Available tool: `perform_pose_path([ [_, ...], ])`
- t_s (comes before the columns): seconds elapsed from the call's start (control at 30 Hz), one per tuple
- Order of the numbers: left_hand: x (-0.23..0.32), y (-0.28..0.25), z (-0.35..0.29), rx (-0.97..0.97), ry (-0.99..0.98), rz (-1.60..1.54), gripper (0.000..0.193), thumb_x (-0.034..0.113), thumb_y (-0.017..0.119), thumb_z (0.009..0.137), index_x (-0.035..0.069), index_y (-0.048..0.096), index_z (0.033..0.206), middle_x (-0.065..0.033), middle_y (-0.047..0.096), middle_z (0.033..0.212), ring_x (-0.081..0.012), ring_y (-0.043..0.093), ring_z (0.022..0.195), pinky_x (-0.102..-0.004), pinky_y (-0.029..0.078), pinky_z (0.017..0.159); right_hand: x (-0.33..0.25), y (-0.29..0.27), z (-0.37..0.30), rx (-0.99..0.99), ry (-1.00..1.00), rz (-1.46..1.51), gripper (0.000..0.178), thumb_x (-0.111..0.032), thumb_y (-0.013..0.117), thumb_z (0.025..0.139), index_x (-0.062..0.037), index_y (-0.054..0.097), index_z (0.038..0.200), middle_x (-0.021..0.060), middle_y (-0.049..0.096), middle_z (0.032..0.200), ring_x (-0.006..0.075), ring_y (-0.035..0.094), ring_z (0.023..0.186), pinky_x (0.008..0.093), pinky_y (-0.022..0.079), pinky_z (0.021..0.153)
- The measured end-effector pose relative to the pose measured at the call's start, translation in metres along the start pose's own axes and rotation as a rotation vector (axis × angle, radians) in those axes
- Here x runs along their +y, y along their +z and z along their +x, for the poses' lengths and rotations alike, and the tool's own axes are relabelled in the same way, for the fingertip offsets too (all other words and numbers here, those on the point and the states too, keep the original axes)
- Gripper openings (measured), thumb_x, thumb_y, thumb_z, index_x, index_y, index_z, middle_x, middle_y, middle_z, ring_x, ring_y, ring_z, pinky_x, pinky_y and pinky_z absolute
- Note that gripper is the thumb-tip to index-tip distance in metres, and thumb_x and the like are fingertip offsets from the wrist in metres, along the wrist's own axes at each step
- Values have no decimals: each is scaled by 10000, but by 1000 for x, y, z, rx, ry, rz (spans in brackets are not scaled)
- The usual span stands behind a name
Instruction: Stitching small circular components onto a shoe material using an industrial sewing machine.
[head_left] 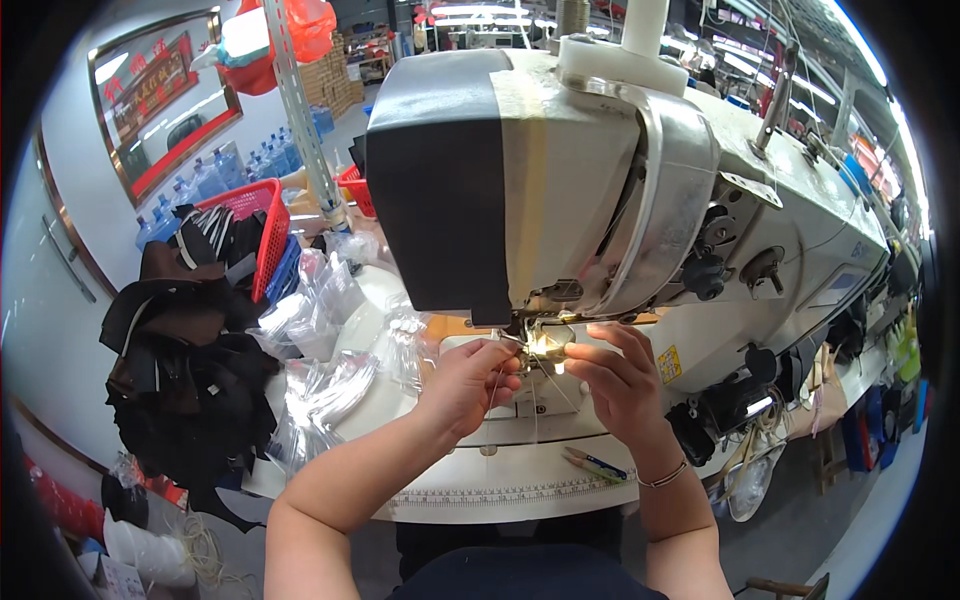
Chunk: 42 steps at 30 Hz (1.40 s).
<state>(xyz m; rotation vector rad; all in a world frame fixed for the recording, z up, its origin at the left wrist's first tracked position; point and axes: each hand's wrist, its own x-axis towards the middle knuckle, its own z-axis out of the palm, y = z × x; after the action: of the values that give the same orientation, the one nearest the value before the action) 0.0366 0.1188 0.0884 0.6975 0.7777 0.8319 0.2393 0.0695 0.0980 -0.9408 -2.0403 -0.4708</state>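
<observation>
Your left hand (465, 387) is pinching under the sewing machine's (440, 180) head, and its grip is seemingly grasping a white thread (536, 425). That thread is hanging in the lit spot between your 2 hands, trailing toward the tabletop (465, 472). Your right hand (627, 385) is bending its fingers near the light; I'm not managing to tell if its grip is holding anything. You should be pinching close to the thread's tip, moving slowly, and making sure the machine isn't running while your fingers are so near.

Now the containers: far left, blue water bottles (207, 180) are standing by the wall; their insides are not showing clearly. The red basket (275, 235) is holding dark pieces and pale strips. Next, clear plastic bags (322, 395) are lying on the tabletop, hiding what they're holding.
</observation>
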Motion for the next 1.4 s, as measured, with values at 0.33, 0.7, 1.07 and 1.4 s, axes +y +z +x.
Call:
perform_pose_path([
  [0.33, -7, 10, -4, 99, 86, -3, 179, 202, 608, 827, 53, 515, 862, -27, 574, 759, -106, 560, 605, -212, 458, 512, 7, 2, 8, 8, -1, -16, 224, 15, 606, 663, -99, 598, 856, 1, 621, 914, 226, 563, 867, 379, 435, 813],
  [0.7, 21, -13, -8, 178, 724, 591, 218, 223, 640, 782, 19, 570, 751, -61, 582, 641, -145, 563, 518, -261, 454, 501, 40, 14, 3, -10, 27, -55, 324, 34, 615, 600, -125, 625, 883, 13, 608, 820, 208, 539, 728, 334, 439, 698],
  [1.07, 72, 6, -1, -193, 270, 969, 317, 123, 690, 733, 51, 608, 1031, -45, 619, 971, -114, 556, 897, -261, 448, 772, -40, 7, -7, -57, 82, -108, 357, -133, 658, 695, -81, 586, 1041, 48, 540, 1111, 234, 493, 1052, 430, 325, 934],
  [1.4, 25, -17, 14, -101, 161, 492, 183, 95, 605, 772, 6, 650, 926, -38, 631, 872, -98, 548, 819, -249, 411, 764, -21, 13, 6, -51, 36, -225, 233, -89, 586, 698, -113, 628, 926, -22, 583, 1008, 195, 522, 982, 431, 300, 972],
])
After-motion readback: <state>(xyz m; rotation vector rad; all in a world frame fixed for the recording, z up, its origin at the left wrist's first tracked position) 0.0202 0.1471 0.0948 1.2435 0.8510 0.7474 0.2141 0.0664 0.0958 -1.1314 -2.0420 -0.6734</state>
